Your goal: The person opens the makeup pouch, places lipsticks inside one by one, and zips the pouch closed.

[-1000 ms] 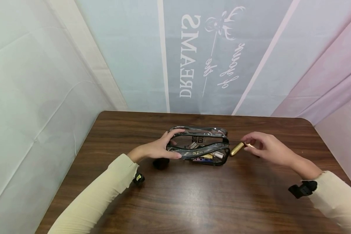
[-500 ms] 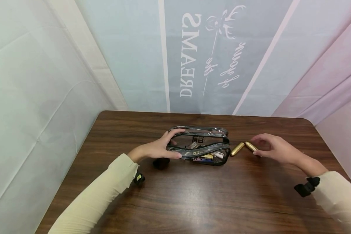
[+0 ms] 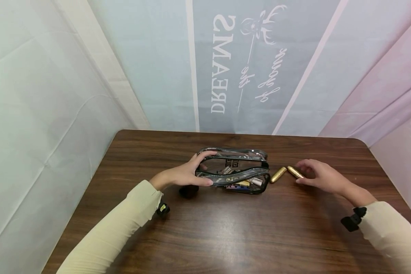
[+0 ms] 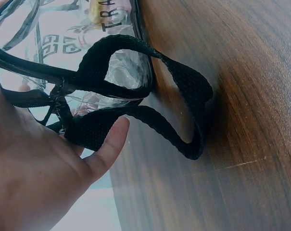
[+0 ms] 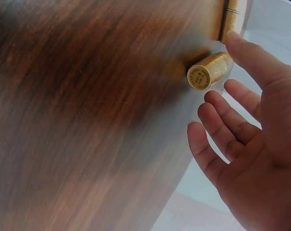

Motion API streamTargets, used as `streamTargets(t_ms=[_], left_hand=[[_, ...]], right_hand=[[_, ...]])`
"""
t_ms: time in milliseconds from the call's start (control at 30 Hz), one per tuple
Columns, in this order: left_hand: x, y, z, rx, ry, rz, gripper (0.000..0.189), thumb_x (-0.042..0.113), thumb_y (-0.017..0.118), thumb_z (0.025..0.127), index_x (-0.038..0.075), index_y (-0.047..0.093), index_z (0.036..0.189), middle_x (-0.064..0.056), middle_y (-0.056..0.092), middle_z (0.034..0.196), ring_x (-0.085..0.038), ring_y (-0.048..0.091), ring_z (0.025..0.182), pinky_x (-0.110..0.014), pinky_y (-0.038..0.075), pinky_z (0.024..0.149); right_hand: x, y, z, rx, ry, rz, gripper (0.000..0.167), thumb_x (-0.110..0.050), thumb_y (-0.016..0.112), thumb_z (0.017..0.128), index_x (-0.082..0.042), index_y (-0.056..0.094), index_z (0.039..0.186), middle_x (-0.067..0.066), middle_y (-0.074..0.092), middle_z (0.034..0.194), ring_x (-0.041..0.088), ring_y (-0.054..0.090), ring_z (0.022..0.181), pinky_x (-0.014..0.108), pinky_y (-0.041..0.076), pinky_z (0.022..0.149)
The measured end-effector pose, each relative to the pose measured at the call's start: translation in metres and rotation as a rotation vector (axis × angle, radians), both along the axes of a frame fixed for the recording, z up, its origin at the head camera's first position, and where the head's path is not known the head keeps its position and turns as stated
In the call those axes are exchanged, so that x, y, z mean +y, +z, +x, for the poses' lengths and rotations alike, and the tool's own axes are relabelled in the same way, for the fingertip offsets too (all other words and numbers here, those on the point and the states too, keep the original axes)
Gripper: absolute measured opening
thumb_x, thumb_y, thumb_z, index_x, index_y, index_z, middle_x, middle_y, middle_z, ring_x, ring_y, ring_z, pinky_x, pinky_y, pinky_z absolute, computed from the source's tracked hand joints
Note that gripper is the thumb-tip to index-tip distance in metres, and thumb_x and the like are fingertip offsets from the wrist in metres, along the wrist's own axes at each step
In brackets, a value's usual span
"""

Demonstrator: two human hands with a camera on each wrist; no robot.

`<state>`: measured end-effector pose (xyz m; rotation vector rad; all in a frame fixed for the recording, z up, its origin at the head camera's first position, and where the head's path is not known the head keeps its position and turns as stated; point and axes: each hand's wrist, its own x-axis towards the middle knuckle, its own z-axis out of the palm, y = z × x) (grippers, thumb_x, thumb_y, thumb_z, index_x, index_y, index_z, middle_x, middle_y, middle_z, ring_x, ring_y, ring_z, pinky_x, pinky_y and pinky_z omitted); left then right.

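My left hand grips one end of a clear cosmetic pouch with black trim, thumb on the front rim and fingers on the back one. Its unzipped top gapes, and small items, some silver and gold, show inside. In the left wrist view, a black strap loops out from the pouch's end, beside a fingertip. Two gold lipstick tubes, the left one and the right one, lie slanted right of the pouch. My right hand hovers beside the right tube, fingers relaxed and holding nothing; its wrist view shows one tube's round labelled base.
The dark wood table has rounded far corners. Behind it hangs a grey-blue printed cloth, with a pale cloth at the left and a pinkish one at the right.
My right hand has let go of the right lipstick tube, which now lies on the table beside the other, and has drawn slightly away from it. The left hand and pouch stay put.
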<state>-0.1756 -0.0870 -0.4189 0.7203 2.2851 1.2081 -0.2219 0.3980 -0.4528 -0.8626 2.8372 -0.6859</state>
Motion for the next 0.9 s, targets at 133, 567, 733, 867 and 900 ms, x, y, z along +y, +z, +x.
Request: streamTargets(t_ms=[133,567,733,867,900], left_hand=[[0.002,-0.001,0.005,0.005,0.003,0.001,0.09,0.041,0.076,0.092,0.045,0.016,0.159,-0.01,0.013,0.161,-0.026,0.044,0.135,-0.056,0.039,0.105],[0.006,-0.001,0.014,0.003,0.017,0.0,0.09,0.039,0.075,0.092,0.045,0.015,0.159,-0.011,0.01,0.162,-0.025,0.043,0.136,-0.055,0.04,0.105],[0.007,0.0,0.014,0.0,0.022,0.0,0.089,0.037,0.075,0.093,0.044,0.016,0.159,-0.011,0.01,0.162,-0.025,0.043,0.136,-0.056,0.039,0.106],[0.006,0.0,0.015,-0.004,0.023,0.0,0.089,0.038,0.075,0.093,0.045,0.016,0.159,-0.01,0.009,0.163,-0.025,0.043,0.136,-0.056,0.039,0.106],[0.006,0.0,0.015,-0.005,0.023,0.001,0.089,0.038,0.075,0.093,0.045,0.016,0.159,-0.01,0.009,0.163,-0.025,0.043,0.136,-0.056,0.039,0.106]], right_hand=[[0.001,-0.005,0.0,-0.011,0.001,0.01,0.046,-0.029,0.082,0.089,-0.003,0.064,0.122,0.0,0.065,0.1,0.015,0.062,0.088,0.033,0.051,0.07],[0.007,-0.009,0.002,0.001,-0.011,0.047,0.041,-0.024,0.08,0.091,-0.002,0.065,0.121,0.002,0.066,0.1,0.016,0.061,0.088,0.035,0.05,0.071],[0.008,-0.009,0.001,0.012,-0.01,0.056,0.03,-0.012,0.078,0.091,-0.003,0.066,0.118,0.0,0.066,0.097,0.014,0.061,0.085,0.034,0.051,0.07],[0.009,-0.009,0.001,0.022,-0.016,0.071,0.024,-0.007,0.075,0.091,-0.004,0.068,0.114,0.0,0.066,0.096,0.012,0.061,0.083,0.034,0.051,0.069],[0.01,-0.009,0.001,0.025,-0.017,0.075,0.023,-0.007,0.075,0.091,-0.004,0.068,0.113,0.0,0.067,0.097,0.012,0.061,0.083,0.034,0.052,0.069]])
